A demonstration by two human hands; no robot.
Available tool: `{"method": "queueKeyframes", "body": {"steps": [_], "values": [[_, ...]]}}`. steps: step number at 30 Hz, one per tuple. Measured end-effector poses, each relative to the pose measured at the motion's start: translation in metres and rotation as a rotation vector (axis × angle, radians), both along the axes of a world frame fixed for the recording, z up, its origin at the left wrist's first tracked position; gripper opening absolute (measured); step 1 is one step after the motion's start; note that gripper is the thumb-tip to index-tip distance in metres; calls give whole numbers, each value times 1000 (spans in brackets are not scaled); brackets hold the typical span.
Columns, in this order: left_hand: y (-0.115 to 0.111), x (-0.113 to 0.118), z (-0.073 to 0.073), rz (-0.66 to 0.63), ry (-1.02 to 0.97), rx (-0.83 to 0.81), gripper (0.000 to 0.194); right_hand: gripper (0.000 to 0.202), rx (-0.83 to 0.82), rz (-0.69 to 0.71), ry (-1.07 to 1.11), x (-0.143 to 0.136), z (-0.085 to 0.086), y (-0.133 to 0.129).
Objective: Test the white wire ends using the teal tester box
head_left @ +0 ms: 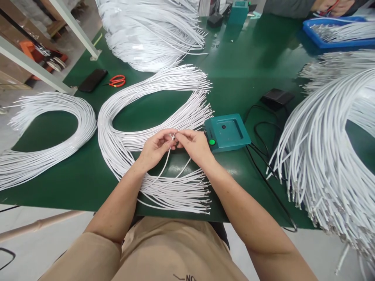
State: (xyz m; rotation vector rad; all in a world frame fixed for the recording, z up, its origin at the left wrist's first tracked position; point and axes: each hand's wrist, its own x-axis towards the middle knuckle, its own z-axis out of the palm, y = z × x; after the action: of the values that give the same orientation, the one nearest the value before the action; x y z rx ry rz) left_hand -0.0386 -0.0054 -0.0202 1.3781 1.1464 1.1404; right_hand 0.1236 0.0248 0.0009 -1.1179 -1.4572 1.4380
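My left hand (156, 148) and my right hand (195, 144) meet over the table, fingertips pinched close together. Between them are the ends of thin white cables (166, 162), which cross at the fingers. One cable trails down from my left fingers and another from below my right hand toward the bundle of white cables (175, 193) in front of me. Metal tips show at that bundle's right ends. Just right of my right hand sits a teal device (230, 132) with a lit green button (212, 142). The exact contact at the cable ends is partly hidden by my fingers.
Coiled white cables (73, 105) lie left, a large pile (152, 35) at the back, and another heap (328, 156) right. Red-handled scissors (117, 80) and a black phone (93, 80) lie far left. Black cords (263, 156) run right. Another person's hands (332, 7) are beyond a blue tray (322, 43).
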Motion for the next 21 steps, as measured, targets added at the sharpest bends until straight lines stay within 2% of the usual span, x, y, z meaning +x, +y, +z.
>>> {"method": "queueKeyframes", "body": {"steps": [4, 6, 8, 12, 15, 18, 21], "values": [[2, 1, 4, 11, -45, -49, 36, 20, 427, -72, -327, 2, -2, -3], [2, 1, 5, 8, -65, -72, 37, 21, 493, -70, -385, 2, -4, -4], [2, 0, 5, 5, -73, -76, 38, 17, 418, -58, -325, 1, -5, -3], [2, -1, 2, -17, -80, -66, 40, 15, 84, -7, -26, -2, -8, 3], [1, -1, 1, -27, -77, -60, 39, 16, -83, 3, 111, -3, -6, 6], [1, 1, -1, -38, -64, -56, 35, 14, -142, 9, 133, -2, -4, 7], [1, 2, -1, -36, -14, -39, 32, 9, -110, -4, 54, 0, -5, 7]]}}
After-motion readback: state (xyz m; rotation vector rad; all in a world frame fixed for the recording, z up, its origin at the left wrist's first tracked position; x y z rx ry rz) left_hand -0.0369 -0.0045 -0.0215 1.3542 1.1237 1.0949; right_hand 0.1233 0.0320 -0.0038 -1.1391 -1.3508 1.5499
